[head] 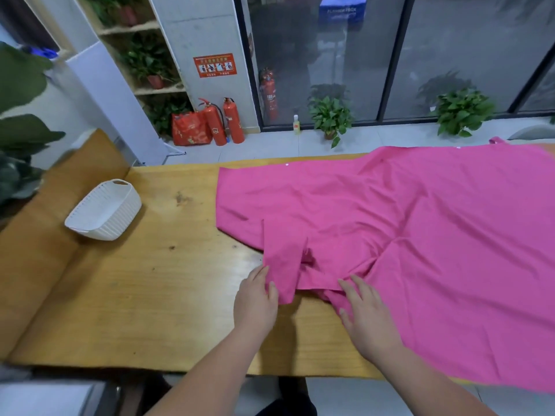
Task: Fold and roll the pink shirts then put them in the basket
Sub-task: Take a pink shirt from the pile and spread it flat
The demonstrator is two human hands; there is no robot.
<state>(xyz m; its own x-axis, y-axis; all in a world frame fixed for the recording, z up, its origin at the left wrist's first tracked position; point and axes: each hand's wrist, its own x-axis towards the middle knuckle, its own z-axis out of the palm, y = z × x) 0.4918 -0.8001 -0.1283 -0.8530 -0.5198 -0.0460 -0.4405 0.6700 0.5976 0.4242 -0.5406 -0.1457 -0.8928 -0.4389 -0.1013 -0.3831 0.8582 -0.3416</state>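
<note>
Pink shirt [405,235] lies spread and creased on the table [135,295], from twelve to three o'clock of the hands, its near side hanging past the edge. Left hand [255,298], fingers straight, touches the sleeve [282,265]; right hand [366,313] rests spread flat on the cloth. Basket [105,211] sits at ten o'clock, well apart. Folding the bunched sleeve now would likely trap wrinkles, and the overhang may drag the shirt off.
</note>
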